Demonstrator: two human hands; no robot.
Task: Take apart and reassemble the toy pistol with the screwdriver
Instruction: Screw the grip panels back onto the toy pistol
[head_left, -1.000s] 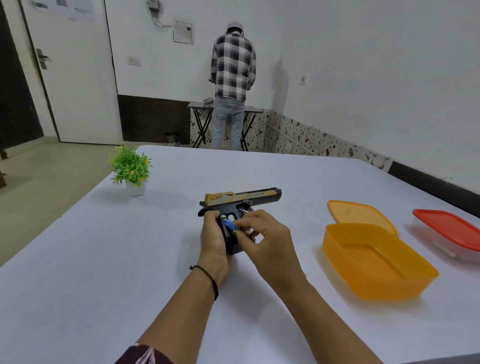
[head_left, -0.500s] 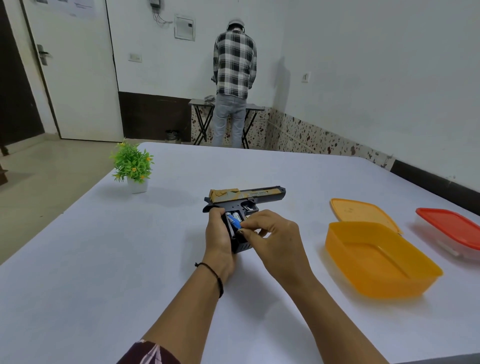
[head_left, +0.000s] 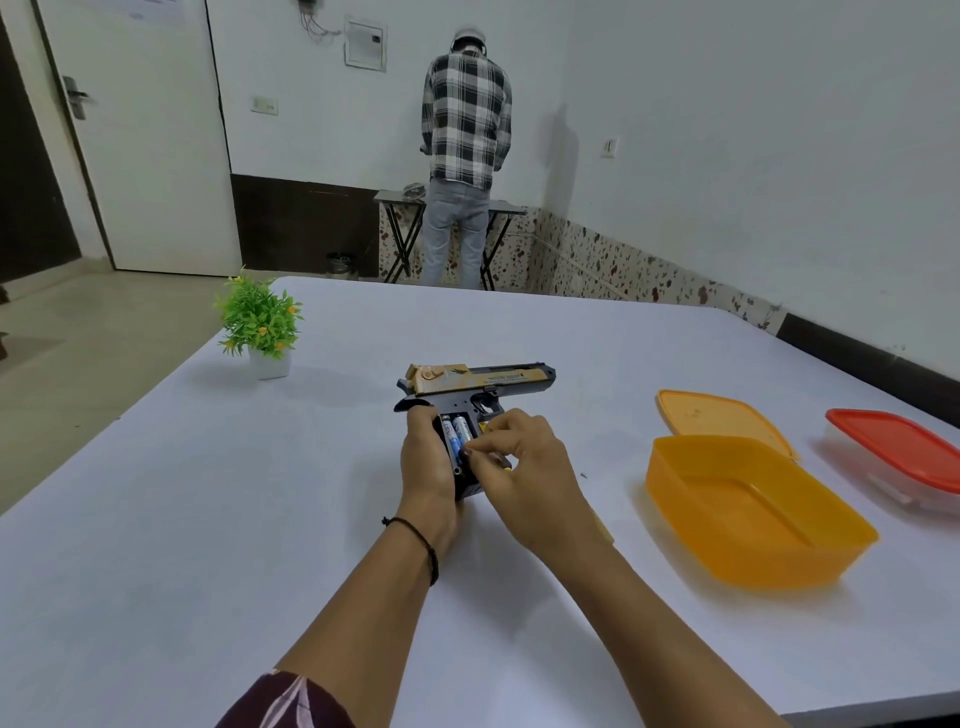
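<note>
Bright, even room light — soft shadows, sharp focus, wide-angle bowing at the edges.

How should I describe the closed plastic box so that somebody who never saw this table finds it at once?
Start at the large white table and go to its right side, where an open orange plastic tub stands with its orange lid flat behind it. Farther right, at the picture's edge, is the clear plastic box with a red lid: the only one closed.
</note>
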